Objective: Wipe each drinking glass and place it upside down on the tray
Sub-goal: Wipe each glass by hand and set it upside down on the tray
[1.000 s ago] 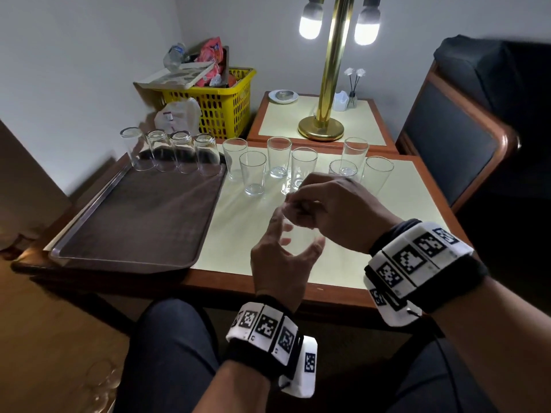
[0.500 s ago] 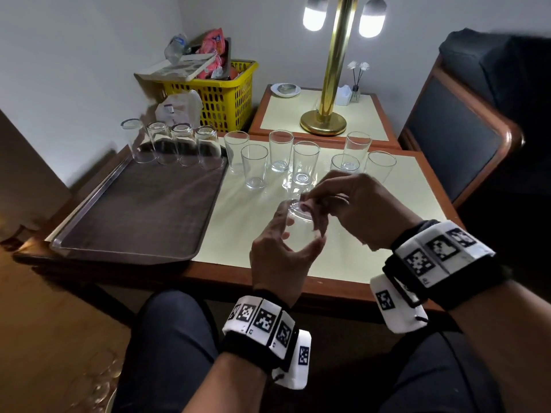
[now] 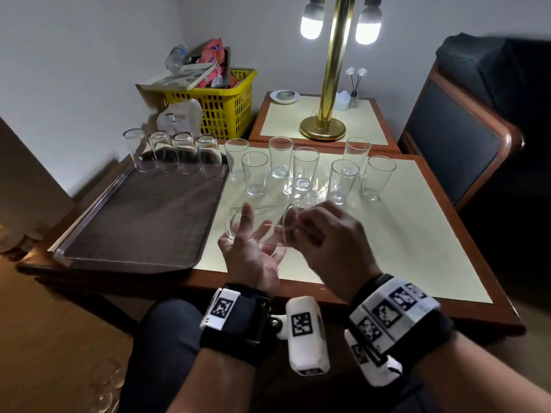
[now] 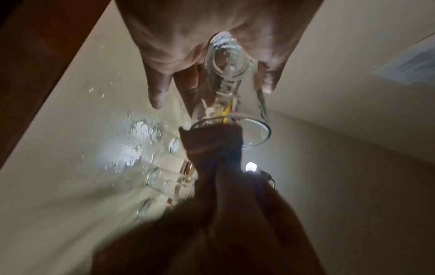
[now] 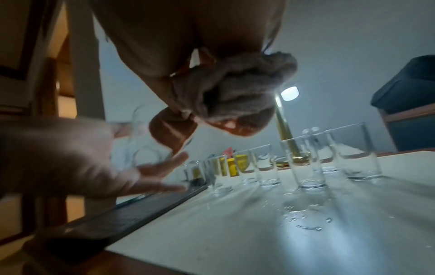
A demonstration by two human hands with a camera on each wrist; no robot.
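A clear drinking glass [image 3: 259, 222] lies on its side above the table's near half, cradled across my left hand [image 3: 253, 245], whose fingers are spread and nearly straight with the thumb up. In the left wrist view the glass [image 4: 231, 83] sits between thumb and fingers. My right hand [image 3: 325, 236] is curled at the glass's right end and grips a bunched grey cloth [image 5: 240, 93]. Several glasses [image 3: 176, 153] stand upside down along the far edge of the dark tray [image 3: 134, 228]. Several more glasses [image 3: 304, 171] stand upright on the table.
Water droplets [image 5: 303, 217] lie on the cream tabletop near the upright glasses. A brass lamp [image 3: 325, 126] stands on the side table behind. A yellow basket [image 3: 220, 111] sits at the back left, and a dark chair [image 3: 465, 138] at the right.
The glass has turned from roughly upright to lying sideways. My left fingers have spread out under it, and my right hand has moved to its right end.
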